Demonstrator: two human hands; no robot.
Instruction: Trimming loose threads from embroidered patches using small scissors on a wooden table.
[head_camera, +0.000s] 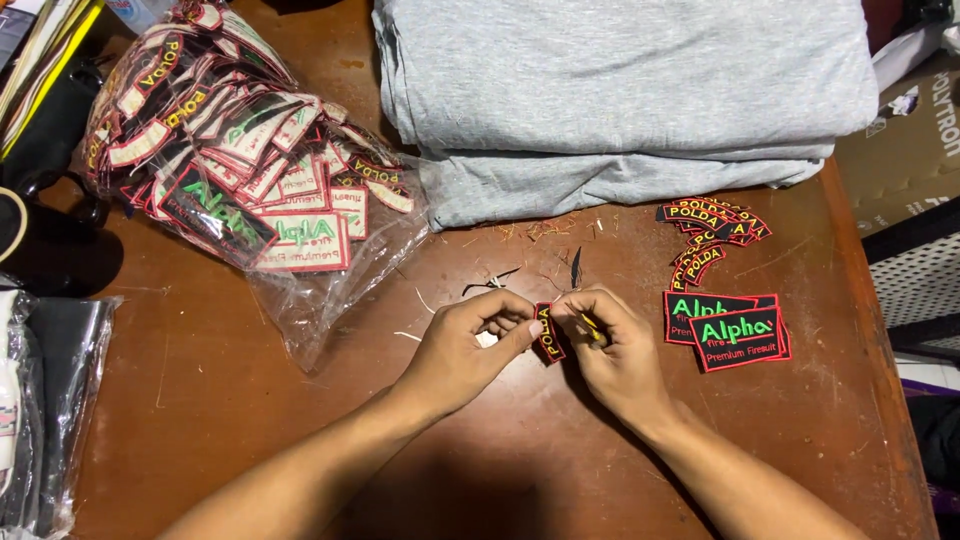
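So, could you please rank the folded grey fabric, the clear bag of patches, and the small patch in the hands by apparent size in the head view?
1. Folded grey fabric, largest.
2. Clear bag of patches.
3. Small patch pinched between left hand and right hand, smallest.

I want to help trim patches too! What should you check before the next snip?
1. Small curved patch pinched by left hand: ok.
2. Right hand grips the small cutting tool: ok.
3. Blade clear of fingers: cannot tell, partly hidden.
4. Finished rectangular patches stacked aside, out of the way: ok.
5. Thread scraps littering the wooden table: not ok.
6. Bag of patches within reach: ok.
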